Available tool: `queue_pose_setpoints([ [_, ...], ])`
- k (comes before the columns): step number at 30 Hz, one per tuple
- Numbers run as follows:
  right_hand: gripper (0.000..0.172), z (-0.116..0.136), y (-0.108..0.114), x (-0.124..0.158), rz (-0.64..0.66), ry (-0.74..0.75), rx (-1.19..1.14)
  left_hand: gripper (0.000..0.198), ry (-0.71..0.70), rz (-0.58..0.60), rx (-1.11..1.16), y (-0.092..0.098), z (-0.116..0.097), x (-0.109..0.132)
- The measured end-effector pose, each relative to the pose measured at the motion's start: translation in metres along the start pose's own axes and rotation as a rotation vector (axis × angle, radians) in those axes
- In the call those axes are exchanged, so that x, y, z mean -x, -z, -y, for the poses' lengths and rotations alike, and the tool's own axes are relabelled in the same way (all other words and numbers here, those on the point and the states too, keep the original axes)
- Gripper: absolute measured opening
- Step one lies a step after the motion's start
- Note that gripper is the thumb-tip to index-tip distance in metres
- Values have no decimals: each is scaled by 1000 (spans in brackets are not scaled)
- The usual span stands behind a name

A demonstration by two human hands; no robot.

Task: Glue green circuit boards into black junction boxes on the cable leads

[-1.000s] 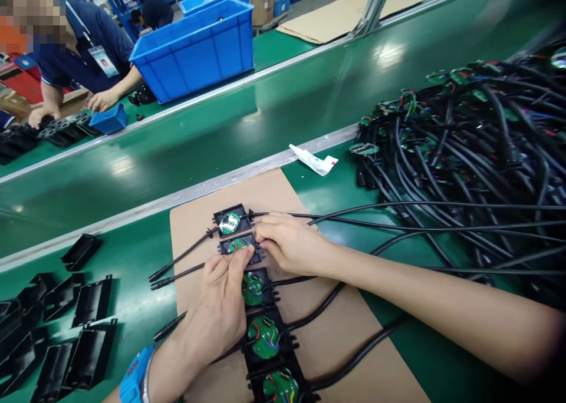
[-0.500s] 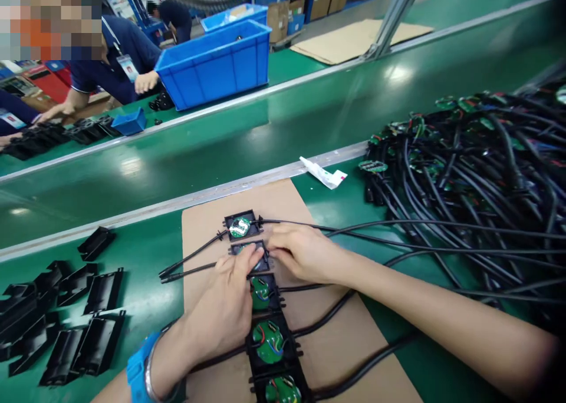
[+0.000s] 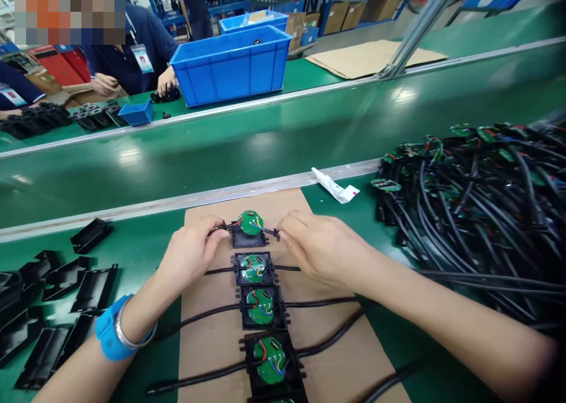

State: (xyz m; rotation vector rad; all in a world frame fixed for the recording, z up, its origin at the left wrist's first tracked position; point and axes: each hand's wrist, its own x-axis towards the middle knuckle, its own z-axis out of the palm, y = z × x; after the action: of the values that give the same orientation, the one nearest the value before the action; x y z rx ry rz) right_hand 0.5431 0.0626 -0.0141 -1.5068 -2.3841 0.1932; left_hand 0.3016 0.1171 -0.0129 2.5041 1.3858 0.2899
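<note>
Across the workshop's green desk [image 3: 141, 241] lies a cardboard sheet [image 3: 207, 345], with work spread along it. The person's left hand [image 3: 192, 244] is pinched nearly closed on the left cable [image 3: 226, 226]; the right hand [image 3: 321, 244], fingertips drawn together, has hold of the right cable [image 3: 271, 233]. Between them the round circuit board [image 3: 251, 223] sits wired side up over the farthest housing [image 3: 248, 240]; whether it touches, I cannot tell.

A moment ago both hands were at the next housing [image 3: 266, 260], and this board showed its white-marked face. Now it is turned over, so I'd judge attention has passed to this unit, its board not yet seated.

Nearer, more boards [image 3: 260, 306] line up. Loose housings [image 3: 94, 288] lie left, a cable heap [image 3: 469, 208] right; beyond, a co-worker [image 3: 154, 35] is beside a blue bin [image 3: 230, 70].
</note>
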Motion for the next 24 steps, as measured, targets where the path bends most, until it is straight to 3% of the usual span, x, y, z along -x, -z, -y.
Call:
queue_pose_setpoints([
  [4, 14, 8, 11, -15, 157, 63, 89, 24, -56, 8, -204, -2, -5, -4],
  [10, 13, 4, 0, -37, 330, 99, 117, 25, -118, 76, -365, -10, -12, -11],
  [14, 16, 6, -3, -41, 327, 76, 116, 27, -134, 88, -400, -12, -15, -14],
  [18, 28, 11, -4, -43, 337, 47, 103, 26, -128, 105, -365, -12, -11, -15],
  [24, 35, 12, -16, -42, 347, 24, 154, 20, -92, 167, -86, -6, 7, -16],
])
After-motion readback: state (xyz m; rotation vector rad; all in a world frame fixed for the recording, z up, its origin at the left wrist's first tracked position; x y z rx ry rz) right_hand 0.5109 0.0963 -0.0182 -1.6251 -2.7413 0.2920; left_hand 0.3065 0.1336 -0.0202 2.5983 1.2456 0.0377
